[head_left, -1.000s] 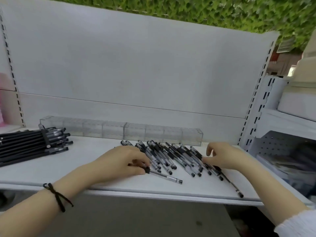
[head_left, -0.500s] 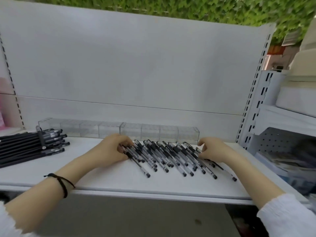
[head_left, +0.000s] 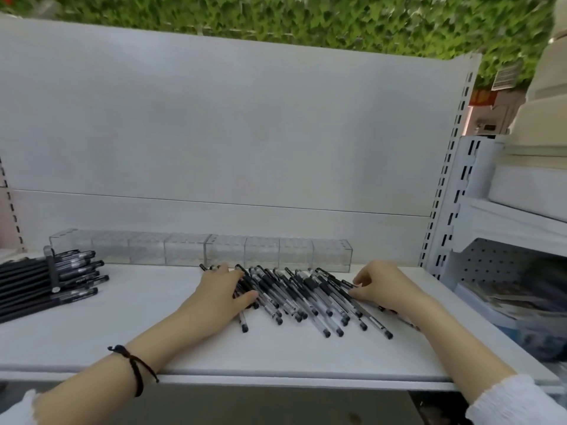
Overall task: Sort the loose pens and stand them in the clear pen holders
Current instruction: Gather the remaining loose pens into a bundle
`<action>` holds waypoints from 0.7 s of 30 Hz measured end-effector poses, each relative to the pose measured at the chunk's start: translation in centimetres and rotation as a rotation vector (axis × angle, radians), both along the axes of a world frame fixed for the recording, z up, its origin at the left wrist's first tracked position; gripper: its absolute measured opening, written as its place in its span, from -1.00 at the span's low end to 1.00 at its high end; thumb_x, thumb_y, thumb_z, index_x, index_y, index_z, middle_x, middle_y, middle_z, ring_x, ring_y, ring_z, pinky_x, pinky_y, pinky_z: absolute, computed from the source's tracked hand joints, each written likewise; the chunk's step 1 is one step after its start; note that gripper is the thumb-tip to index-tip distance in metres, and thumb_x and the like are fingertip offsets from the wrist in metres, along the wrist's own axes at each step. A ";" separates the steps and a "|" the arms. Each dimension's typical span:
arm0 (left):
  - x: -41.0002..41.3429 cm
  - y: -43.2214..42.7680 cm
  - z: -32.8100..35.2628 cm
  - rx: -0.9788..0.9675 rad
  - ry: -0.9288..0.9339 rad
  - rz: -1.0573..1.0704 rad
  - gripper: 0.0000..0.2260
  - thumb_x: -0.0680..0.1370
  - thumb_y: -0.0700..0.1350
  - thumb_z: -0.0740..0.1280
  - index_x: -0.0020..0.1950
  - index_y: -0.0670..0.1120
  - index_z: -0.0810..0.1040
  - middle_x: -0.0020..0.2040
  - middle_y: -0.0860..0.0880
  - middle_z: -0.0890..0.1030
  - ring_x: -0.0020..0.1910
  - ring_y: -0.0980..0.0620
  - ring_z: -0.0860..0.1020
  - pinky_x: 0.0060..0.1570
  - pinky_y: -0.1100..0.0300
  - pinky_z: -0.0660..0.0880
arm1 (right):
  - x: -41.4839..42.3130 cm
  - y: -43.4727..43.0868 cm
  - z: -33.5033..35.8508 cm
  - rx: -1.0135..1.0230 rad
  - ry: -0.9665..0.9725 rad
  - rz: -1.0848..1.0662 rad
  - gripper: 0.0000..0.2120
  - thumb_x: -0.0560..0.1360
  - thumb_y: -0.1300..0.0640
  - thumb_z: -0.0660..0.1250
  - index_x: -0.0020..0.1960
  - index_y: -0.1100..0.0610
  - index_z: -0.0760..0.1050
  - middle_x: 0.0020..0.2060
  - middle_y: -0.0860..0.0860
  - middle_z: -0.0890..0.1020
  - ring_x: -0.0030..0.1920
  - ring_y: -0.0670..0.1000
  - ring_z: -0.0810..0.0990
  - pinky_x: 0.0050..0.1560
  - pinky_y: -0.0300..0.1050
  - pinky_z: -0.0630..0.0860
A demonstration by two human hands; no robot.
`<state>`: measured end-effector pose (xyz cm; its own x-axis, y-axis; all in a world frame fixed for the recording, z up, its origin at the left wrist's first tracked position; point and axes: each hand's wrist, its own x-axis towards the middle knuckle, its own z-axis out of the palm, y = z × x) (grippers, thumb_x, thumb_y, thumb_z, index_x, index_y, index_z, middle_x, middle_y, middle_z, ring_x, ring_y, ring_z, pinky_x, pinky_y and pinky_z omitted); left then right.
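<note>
Several loose clear pens with black caps (head_left: 302, 297) lie side by side in a slanted pile in the middle of the white shelf (head_left: 184, 342). My left hand (head_left: 219, 291) lies flat on the pile's left edge, its fingers over the pens. At the pile's right edge, my right hand (head_left: 383, 286) touches the outer pens with bent fingers. A row of clear pen holders (head_left: 264, 251) stands just behind the pile against the back panel, with no pens showing in it.
A stack of dark pens (head_left: 46, 280) lies at the left end of the shelf. A slotted white upright (head_left: 445, 194) closes off the right end. Beyond it stands another white shelf unit (head_left: 506, 225) with packaged goods. The shelf's front edge is near my forearms.
Both hands moved back toward the holders and drew the pens into a tighter, more parallel pile. My left hand has slid further onto the pile's left side.
</note>
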<state>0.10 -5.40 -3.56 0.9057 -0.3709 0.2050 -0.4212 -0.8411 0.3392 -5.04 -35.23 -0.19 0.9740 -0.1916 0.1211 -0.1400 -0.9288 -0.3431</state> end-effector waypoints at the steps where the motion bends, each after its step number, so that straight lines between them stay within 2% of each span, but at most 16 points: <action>1: 0.0 -0.3 0.0 0.003 -0.009 -0.009 -0.56 0.60 0.19 0.17 0.33 -0.07 0.44 -0.03 0.02 0.41 0.07 -0.04 0.38 0.05 0.12 0.39 | 0.0 0.0 0.0 0.002 -0.004 0.016 -0.67 0.46 0.01 0.45 0.15 0.15 0.60 -0.06 0.03 0.65 -0.14 -0.01 0.58 -0.14 -0.21 0.45; 4: -0.6 -0.8 0.2 -0.017 0.004 -0.047 -0.59 0.62 0.14 0.15 0.37 -0.07 0.42 0.02 0.01 0.42 0.11 -0.06 0.39 0.10 0.09 0.38 | -0.2 0.4 0.0 -0.005 -0.018 0.107 -0.65 0.51 0.05 0.40 0.26 0.13 0.55 0.02 0.01 0.62 -0.06 -0.02 0.57 -0.09 -0.24 0.42; 7: -1.5 -1.8 0.4 -0.051 0.029 -0.080 -0.58 0.63 0.12 0.15 0.41 -0.07 0.38 0.16 -0.08 0.46 0.26 -0.12 0.38 0.24 0.05 0.36 | -0.5 0.7 -0.1 -0.036 -0.027 0.155 -0.70 0.54 0.08 0.35 0.23 0.14 0.58 0.02 0.05 0.66 -0.08 0.02 0.58 -0.07 -0.19 0.45; 9: -2.2 -2.7 0.6 -0.050 0.046 -0.090 -0.56 0.64 0.12 0.13 0.45 -0.06 0.32 0.27 -0.14 0.43 0.37 -0.16 0.32 0.31 0.04 0.31 | -0.6 0.7 -0.2 -0.060 -0.029 0.167 -0.75 0.55 0.11 0.31 0.14 0.22 0.60 -0.02 0.12 0.68 -0.06 0.09 0.61 -0.02 -0.09 0.50; 12: -2.8 -3.5 0.7 -0.062 0.055 -0.113 -0.51 0.65 0.11 0.11 0.55 -0.02 0.18 0.46 -0.12 0.30 0.50 -0.12 0.15 0.39 0.07 0.18 | -0.7 0.5 -0.2 -0.035 -0.044 0.164 -0.73 0.57 0.11 0.26 0.18 0.19 0.59 -0.02 0.05 0.66 -0.08 0.03 0.59 -0.05 -0.13 0.49; 15: -2.8 -3.5 0.6 -0.114 0.041 -0.157 -0.50 0.64 0.11 0.15 0.55 0.01 0.19 0.52 -0.04 0.24 0.52 -0.04 0.11 0.42 0.13 0.12 | -0.8 0.3 -0.1 0.016 -0.035 0.157 -0.73 0.56 0.03 0.26 0.18 0.11 0.59 -0.09 -0.05 0.63 -0.10 0.00 0.59 -0.03 -0.11 0.50; 18: -2.8 -3.2 0.7 -0.146 0.049 -0.191 -0.50 0.61 0.13 0.19 0.54 0.06 0.23 0.56 0.03 0.15 0.54 0.03 0.07 0.47 0.12 0.07 | -0.8 0.1 -0.1 0.014 -0.025 0.143 -0.71 0.56 -0.03 0.27 0.18 0.09 0.58 -0.06 -0.04 0.62 -0.07 0.01 0.59 -0.02 -0.11 0.48; 21: -2.6 -2.7 1.0 -0.167 0.010 -0.123 -0.51 0.60 0.15 0.21 0.50 0.09 0.26 0.52 0.03 0.22 0.51 0.02 0.11 0.45 0.10 0.10 | -0.9 -0.6 0.0 0.004 -0.024 0.092 -0.65 0.55 -0.08 0.28 0.24 0.09 0.53 -0.01 -0.03 0.59 -0.04 -0.02 0.53 -0.05 -0.18 0.39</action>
<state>-2.50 -8.14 -2.58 0.8580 -0.4404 0.2642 -0.5132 -0.7151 0.4746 -5.89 -35.80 -0.20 0.9843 -0.1024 0.1439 -0.0463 -0.9358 -0.3493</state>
